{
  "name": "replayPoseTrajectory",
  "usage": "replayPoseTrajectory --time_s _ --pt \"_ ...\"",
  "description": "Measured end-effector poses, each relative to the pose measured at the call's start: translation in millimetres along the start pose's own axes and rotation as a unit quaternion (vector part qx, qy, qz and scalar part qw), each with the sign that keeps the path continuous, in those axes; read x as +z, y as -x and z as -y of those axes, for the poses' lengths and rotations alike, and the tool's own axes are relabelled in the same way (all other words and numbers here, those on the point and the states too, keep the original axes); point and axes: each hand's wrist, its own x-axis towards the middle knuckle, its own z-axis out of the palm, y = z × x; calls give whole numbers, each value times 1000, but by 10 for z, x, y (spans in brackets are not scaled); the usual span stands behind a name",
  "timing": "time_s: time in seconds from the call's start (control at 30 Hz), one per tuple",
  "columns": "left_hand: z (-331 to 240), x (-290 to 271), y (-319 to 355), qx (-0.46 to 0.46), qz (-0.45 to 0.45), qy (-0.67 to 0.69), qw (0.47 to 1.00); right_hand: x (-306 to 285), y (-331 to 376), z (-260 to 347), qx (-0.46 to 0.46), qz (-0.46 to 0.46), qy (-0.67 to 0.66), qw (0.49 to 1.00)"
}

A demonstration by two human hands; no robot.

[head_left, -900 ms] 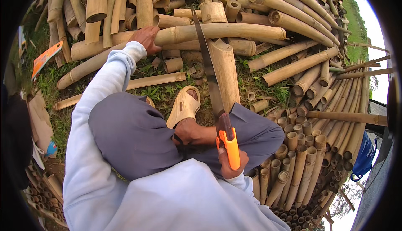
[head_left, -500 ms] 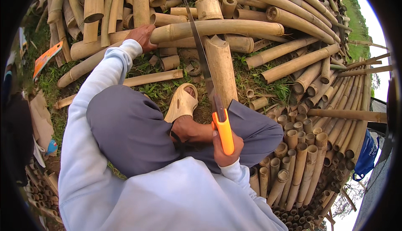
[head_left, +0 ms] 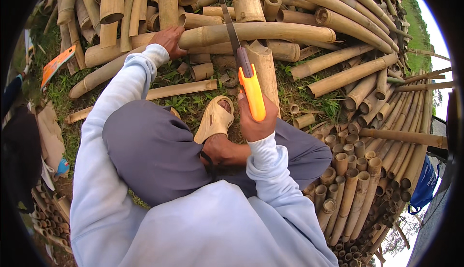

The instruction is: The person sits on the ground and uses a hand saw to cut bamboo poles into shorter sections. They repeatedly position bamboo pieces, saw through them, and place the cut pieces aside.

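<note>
- The left hand curls over a pale tan, round bamboo pole near its left end; its fingertips are partly hidden.
- The right hand is wrapped snugly around the bright orange handle of a hand saw with a long, dark metal blade.
- The pole lies crosswise at the upper end of a thick, straw-coloured bamboo post; the blade crosses the pole just left of that end. Whether the teeth are in a cut cannot be told.
- For a steady stroke, the left hand should press the pole firmly against its support, well clear of the blade's line.
- Long, even strokes with the right wrist in line with the blade should suit best; lighter pressure near the end would limit splintering.
- A stubby, mallet-like bamboo block sits just beyond the pole, so the blade's far part needs clearance there.
- The beige slip-on shoe is near the post and should stay outside the saw's path.
</note>
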Motion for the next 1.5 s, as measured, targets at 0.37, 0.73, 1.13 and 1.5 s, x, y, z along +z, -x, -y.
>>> replayPoseTrajectory --time_s 0.37,0.73,1.13,1.5 --pt "4 10 82 -20 2 10 1000 -253 354 -85 2 26 102 994" --pt "-30 -30 36 -30 -4 0 1000 -411 585 6 -5 25 121 992" --pt "-200 275 350 -17 -87 -110 990 -745 845 216 -27 -56 85 994" --pt "-179 -34 196 -28 11 25 999 -438 712 -80 13 -11 42 999"
